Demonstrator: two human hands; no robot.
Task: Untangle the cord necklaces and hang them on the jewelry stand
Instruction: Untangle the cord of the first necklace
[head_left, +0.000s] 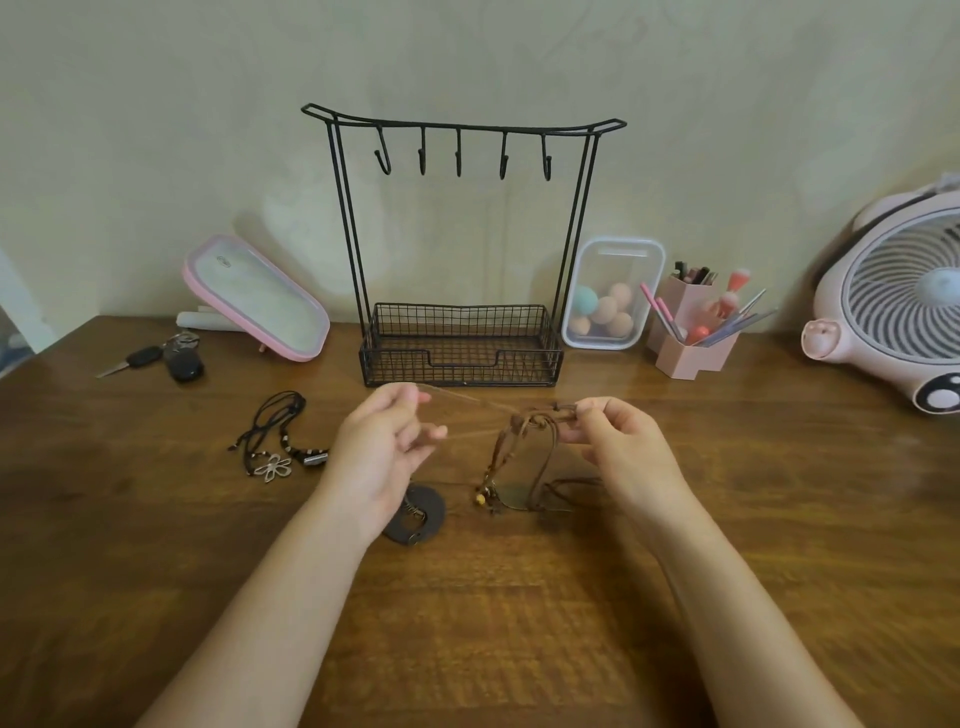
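My left hand (382, 447) and my right hand (618, 441) hold a tangle of brown cord necklaces (524, 431) above the wooden table (519, 597). The left hand pinches a thin cord stretched toward the knot. My right hand pinches the knotted bundle, from which beaded strands and pendants hang to the table. A dark round pendant (423, 512) lies under my left wrist. Black cord necklaces (280, 441) with a silver flower pendant lie to the left. The black wire jewelry stand (462, 234) rises behind, its hooks bare.
Keys (166, 358) and a pink mirror (254, 296) sit at the back left. A clear box of sponges (613, 293), a pink brush holder (693, 332) and a pink fan (893, 306) stand at the back right.
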